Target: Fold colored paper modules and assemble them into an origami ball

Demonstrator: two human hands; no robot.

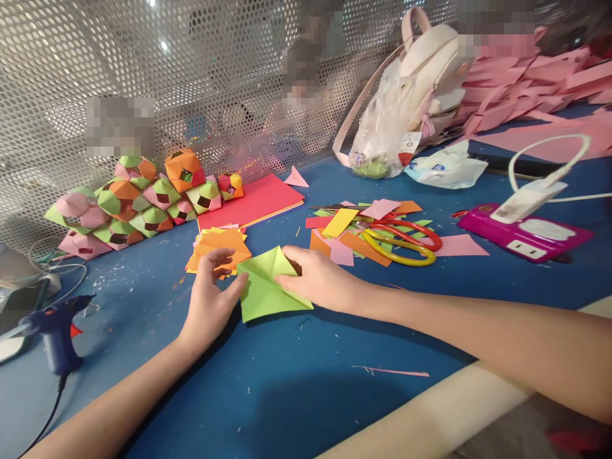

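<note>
A square of light green paper (pixel 261 290) with crease lines is held just above the blue table. My right hand (pixel 315 277) pinches it at its right side, thumb on the near face and fingers around the upper edge, bending the paper there. The thumb of my left hand (pixel 215 287) touches the paper's left edge. Its other fingers are apart from the thumb, over a stack of orange and yellow paper squares (pixel 217 245).
Folded paper modules (pixel 119 201) are piled at the back left, beside red sheets (pixel 253 197). Scissors (pixel 401 245) lie among paper scraps (pixel 342 223). A glue gun (pixel 57 331) stands left; a magenta power strip (pixel 526 233), backpack (pixel 430 70) and pink strips (pixel 526 83) are right.
</note>
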